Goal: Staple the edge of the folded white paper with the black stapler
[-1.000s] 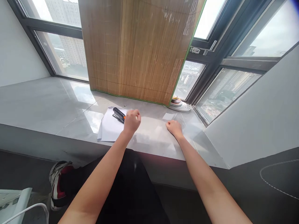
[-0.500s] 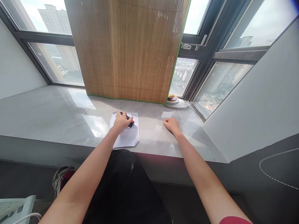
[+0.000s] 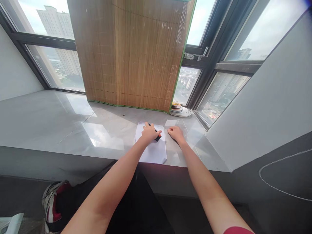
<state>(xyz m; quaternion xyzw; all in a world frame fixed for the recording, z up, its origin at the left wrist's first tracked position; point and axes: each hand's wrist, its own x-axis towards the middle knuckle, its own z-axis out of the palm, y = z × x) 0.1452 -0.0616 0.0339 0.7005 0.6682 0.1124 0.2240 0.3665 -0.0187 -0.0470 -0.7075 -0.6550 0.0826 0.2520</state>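
Observation:
My left hand [image 3: 149, 132] is closed over a small black object with an orange part [image 3: 158, 137], its exact kind unclear. Beneath both lies a stack of white paper sheets [image 3: 153, 152] on the pale stone window sill [image 3: 126, 126]. Just right of the sheets, my right hand [image 3: 175, 134] rests on the sill with its fingers curled; whether anything is inside them is hidden. Behind that hand is a small white paper piece [image 3: 171, 122], and a clear plastic film [image 3: 183, 126] seems to lie beside it.
A bamboo blind [image 3: 131, 58] with green edging hangs down to the back of the sill. Several stacked round discs [image 3: 179, 110] stand in the right corner by the window frame [image 3: 195, 91]. A pale cord [image 3: 262, 177] loops at the far right.
My left hand has moved right with the black-and-orange object, and the paper sheets have slid along with it towards my right hand. My right hand stays closed in nearly the same place.

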